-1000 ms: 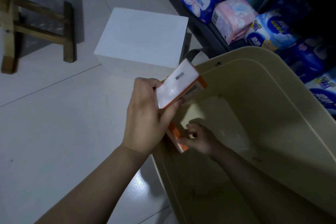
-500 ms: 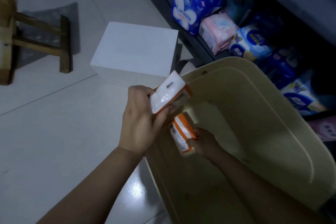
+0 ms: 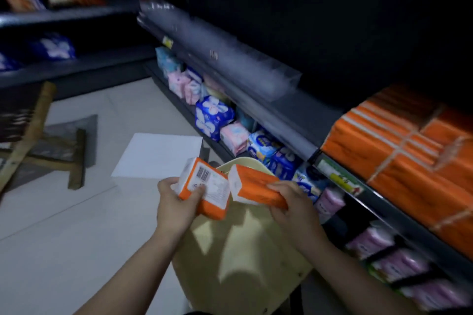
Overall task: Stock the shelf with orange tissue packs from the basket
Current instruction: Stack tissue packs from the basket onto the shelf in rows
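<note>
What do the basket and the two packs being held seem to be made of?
Basket: probably moulded plastic, cream, smooth, dull sheen. Left pack and right pack: likely thin glossy film wrap, orange and white; the left one carries a printed barcode.

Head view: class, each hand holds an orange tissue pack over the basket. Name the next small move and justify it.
Probably lift the right hand with its pack towards the stacked orange packs on the shelf. It is the hand nearer that stack, and both packs are clear of the basket; the left hand grips the other pack.
</note>
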{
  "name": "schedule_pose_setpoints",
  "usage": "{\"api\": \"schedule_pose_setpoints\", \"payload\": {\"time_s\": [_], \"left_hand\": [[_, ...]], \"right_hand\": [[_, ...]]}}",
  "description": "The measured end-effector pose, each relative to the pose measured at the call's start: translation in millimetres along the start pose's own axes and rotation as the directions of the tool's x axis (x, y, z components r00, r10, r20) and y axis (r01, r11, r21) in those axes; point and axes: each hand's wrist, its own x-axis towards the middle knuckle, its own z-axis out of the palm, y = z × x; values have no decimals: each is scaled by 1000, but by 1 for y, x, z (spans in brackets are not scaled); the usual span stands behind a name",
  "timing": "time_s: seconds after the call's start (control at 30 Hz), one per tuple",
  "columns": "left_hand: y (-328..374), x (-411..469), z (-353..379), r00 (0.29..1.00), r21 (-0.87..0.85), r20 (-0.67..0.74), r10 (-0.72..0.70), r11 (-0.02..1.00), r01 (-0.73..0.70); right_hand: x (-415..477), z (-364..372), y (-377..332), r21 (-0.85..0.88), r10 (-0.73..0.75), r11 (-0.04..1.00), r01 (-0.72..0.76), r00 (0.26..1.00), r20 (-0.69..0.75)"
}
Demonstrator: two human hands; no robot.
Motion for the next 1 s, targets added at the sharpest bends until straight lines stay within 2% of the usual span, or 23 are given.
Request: {"api": "schedule_pose_setpoints", "payload": {"time_s": [0.07,0.17,0.37,0.5,0.57,0.6,0.63,0.67,0.73,0.77,0.87,1.0], "left_hand": [[28,-20,11,993,-154,113,-27,987,44],[74,-57,23,970,-301,245,6,951,71],[134,-128,36,883,-336,444,150,942,9],[148,-159,49,869,-365,466,166,931,18],[155,-173,59,879,-399,439,186,917,5],[159,-180,64,885,-425,423,197,905,2],[164,-187,69,888,-458,408,210,889,0],[168,-194,75,890,-488,398,223,873,0],[173,-206,86,887,-506,393,244,863,-13],[175,-211,92,877,-503,406,255,864,-18],[173,-222,112,828,-495,487,277,869,0],[167,-231,141,760,-451,577,299,892,-8]], "right_hand": [[-9,-28,-17,-44,-113,993,109,989,-93],[-28,-68,-36,-131,-253,964,232,950,-184],[-69,-131,-61,-188,-310,946,263,903,-297],[-96,-164,-70,-75,-201,980,186,905,-376],[-109,-183,-77,126,-13,989,73,905,-425],[-115,-194,-81,307,147,952,-20,906,-396],[-120,-204,-86,516,309,849,-117,901,-304],[-125,-214,-89,693,424,694,-195,888,-175],[-132,-228,-89,881,491,390,-268,870,48],[-135,-232,-87,911,487,303,-282,867,106],[-141,-237,-69,939,503,238,-247,859,98],[-145,-255,-42,975,585,143,-170,809,56]]}}
